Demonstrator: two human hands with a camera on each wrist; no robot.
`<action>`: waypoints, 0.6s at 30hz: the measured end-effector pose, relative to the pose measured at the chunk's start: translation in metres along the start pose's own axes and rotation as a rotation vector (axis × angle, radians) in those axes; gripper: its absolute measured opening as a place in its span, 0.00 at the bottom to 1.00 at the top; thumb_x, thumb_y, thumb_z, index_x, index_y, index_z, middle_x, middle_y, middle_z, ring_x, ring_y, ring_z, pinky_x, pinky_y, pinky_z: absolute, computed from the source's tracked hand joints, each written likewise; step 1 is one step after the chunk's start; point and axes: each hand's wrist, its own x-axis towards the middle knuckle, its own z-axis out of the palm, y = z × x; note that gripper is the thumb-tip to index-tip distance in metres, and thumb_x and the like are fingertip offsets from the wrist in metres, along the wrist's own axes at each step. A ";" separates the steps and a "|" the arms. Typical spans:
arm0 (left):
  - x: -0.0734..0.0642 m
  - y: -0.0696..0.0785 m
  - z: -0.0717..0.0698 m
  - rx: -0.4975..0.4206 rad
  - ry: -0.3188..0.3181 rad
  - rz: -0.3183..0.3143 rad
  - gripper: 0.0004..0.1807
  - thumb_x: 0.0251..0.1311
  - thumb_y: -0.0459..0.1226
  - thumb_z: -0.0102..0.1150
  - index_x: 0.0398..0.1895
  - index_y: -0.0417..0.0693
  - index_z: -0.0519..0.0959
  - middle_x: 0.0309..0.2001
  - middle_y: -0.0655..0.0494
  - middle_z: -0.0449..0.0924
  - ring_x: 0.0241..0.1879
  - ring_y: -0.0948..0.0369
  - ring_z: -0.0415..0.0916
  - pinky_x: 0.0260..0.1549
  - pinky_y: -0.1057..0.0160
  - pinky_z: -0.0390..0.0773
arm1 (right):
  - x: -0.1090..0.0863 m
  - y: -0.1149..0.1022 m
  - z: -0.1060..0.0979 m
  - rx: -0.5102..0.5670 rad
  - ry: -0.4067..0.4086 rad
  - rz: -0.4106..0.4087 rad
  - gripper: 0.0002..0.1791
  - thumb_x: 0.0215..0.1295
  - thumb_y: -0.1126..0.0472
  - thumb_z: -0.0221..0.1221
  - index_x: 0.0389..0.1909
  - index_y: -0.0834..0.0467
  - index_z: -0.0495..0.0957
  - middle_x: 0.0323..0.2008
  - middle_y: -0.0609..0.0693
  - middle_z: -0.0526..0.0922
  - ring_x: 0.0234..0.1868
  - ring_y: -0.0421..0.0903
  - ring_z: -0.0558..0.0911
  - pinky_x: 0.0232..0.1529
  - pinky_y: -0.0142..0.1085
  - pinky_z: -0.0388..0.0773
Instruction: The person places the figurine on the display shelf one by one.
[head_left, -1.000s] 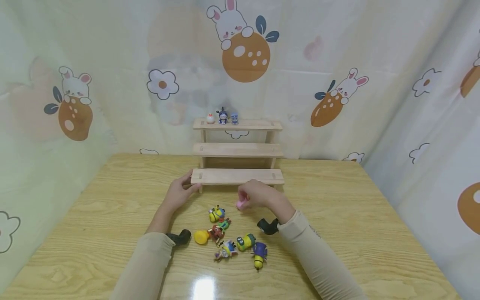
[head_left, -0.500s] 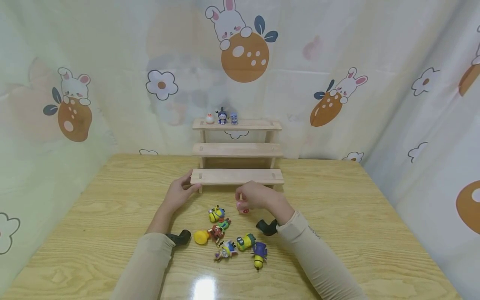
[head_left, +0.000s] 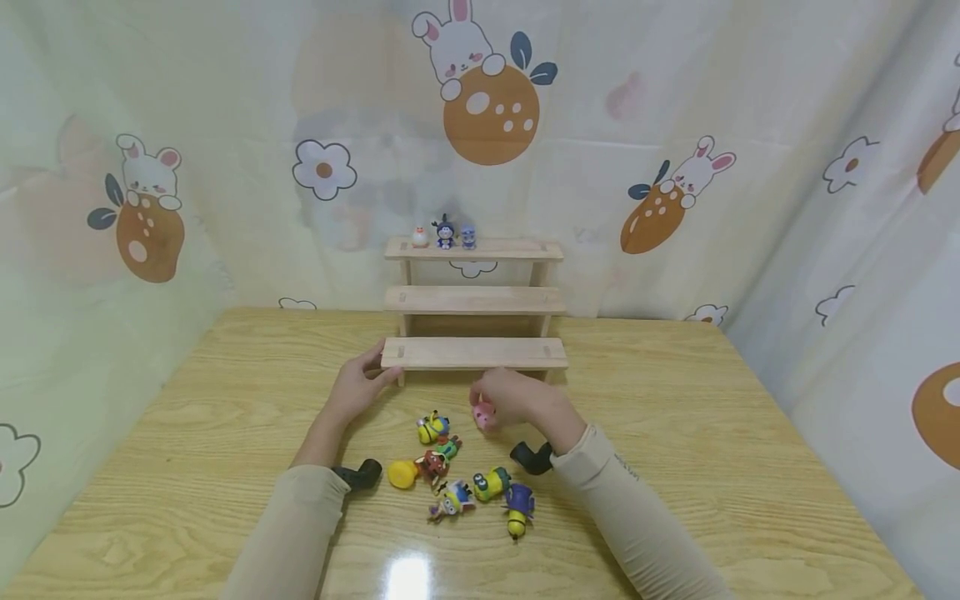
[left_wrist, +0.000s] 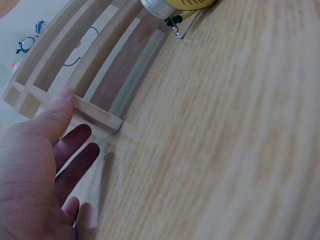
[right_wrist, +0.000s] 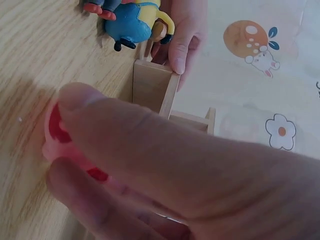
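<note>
Thumb and fingers of my right hand (head_left: 512,395) pinch a small pink toy figure (head_left: 484,414) close over the table in front of the shelf. In the right wrist view the pink figure (right_wrist: 65,145) shows red patches, and the thumb and fingers hide much of it. My left hand (head_left: 358,385) is at the left end of the three-step wooden shelf (head_left: 474,353). Its thumb touches the shelf end in the left wrist view, with the other fingers (left_wrist: 77,170) loosely spread beside it. A yellow-and-blue minion figure (head_left: 432,428) lies between the two hands.
Three small figures (head_left: 446,233) stand on the top step at left. Nearer me lie a red-brown figure (head_left: 433,467), a yellow round piece (head_left: 402,475), a white-and-blue figure (head_left: 453,500), a green-and-yellow figure (head_left: 492,484) and a purple-and-yellow figure (head_left: 519,508). A patterned curtain (head_left: 570,183) hangs behind.
The pink figure has turned in my right hand's fingers, so more of it shows, and the right hand has dipped slightly toward me. My left hand stays at the shelf end.
</note>
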 end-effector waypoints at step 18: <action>0.001 -0.003 0.001 0.010 0.004 0.012 0.43 0.59 0.53 0.59 0.73 0.46 0.55 0.57 0.40 0.76 0.60 0.46 0.72 0.60 0.47 0.69 | 0.001 -0.001 0.002 0.019 0.009 0.034 0.19 0.53 0.66 0.67 0.47 0.57 0.79 0.37 0.48 0.77 0.35 0.42 0.73 0.38 0.34 0.73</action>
